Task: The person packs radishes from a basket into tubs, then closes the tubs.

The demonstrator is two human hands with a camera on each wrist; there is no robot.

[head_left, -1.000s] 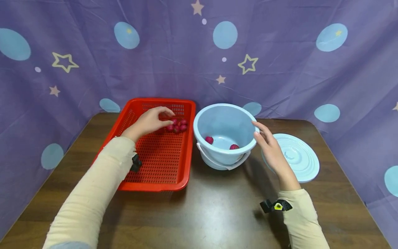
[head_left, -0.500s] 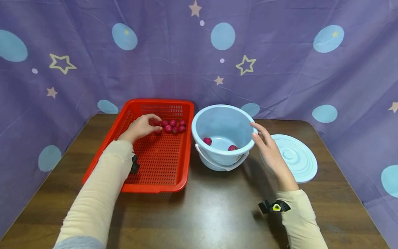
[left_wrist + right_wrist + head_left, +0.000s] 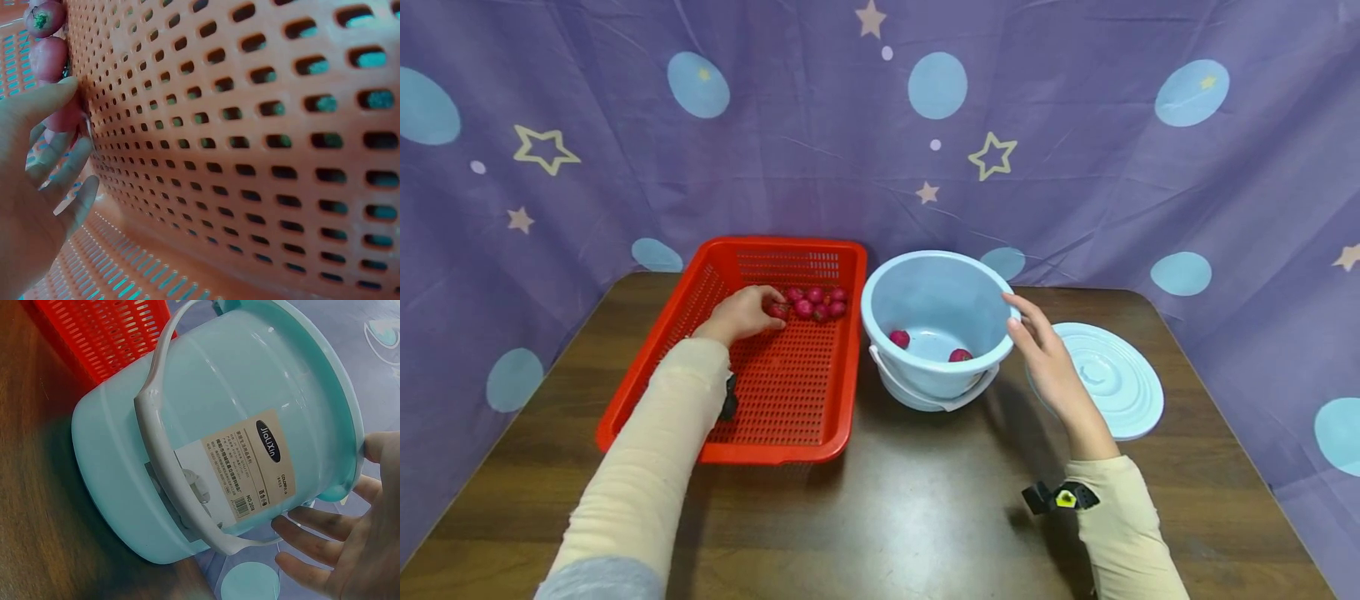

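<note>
In the red perforated plastic basket [image 3: 790, 452], my left hand [image 3: 743, 313] has its thumb and fingers around a radish [image 3: 777, 311] at the left end of a cluster. The left wrist view shows that radish [image 3: 62, 117] between thumb and fingers, partly hidden. More radishes [image 3: 817, 304] lie beside it toward the back right. A light blue bucket [image 3: 936, 377] stands right of the basket with two radishes [image 3: 960, 355] visible inside. My right hand [image 3: 1051, 367] touches the bucket's right rim with fairly straight fingers; the right wrist view shows the label [image 3: 250, 465] on its side.
A light blue round lid [image 3: 1116, 375] lies right of the bucket, partly behind my right hand. The bucket's pale handle [image 3: 951, 406] hangs down in front. A purple curtain [image 3: 820, 108] with stars and dots closes off the back of the wooden table [image 3: 895, 533].
My left hand has moved left and slightly lower along the radishes, and its fingers have come around the leftmost one. My right hand stays at the bucket's rim.
</note>
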